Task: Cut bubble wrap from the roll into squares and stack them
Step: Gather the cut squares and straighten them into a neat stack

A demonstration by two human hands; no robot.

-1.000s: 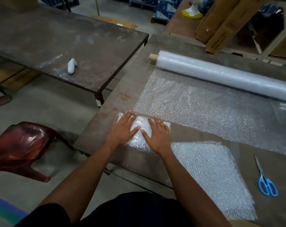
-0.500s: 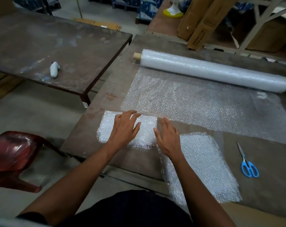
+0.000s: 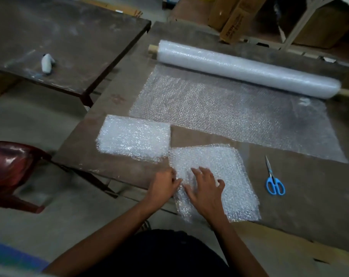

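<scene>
- The left hand (image 3: 163,183) had left the folded stack and sat at the near-left edge of the loose cut sheet (image 3: 215,176); its fingers were curled at that edge, apparently pinching it, though the grip itself was partly hidden.
- The right hand (image 3: 204,185) had also moved off the stack and lay released on the same sheet, fingers spread and pressing flat.
- The cut sheet lay at the near edge of the work table (image 3: 319,196), its near corner overhanging the edge.
- The folded stack (image 3: 133,135), pressed by both hands half a second before, now lay untouched just beyond and left of the sheet, their corners almost meeting.
- The scissors (image 3: 274,180) lay idle to the right of the sheet, apart from it.
- The roll (image 3: 247,69) rested at the far side, with unrolled wrap (image 3: 229,114) spread toward the person.
- Judgement: stacking of one piece was complete; the next piece was being taken up for folding or stacking.
</scene>
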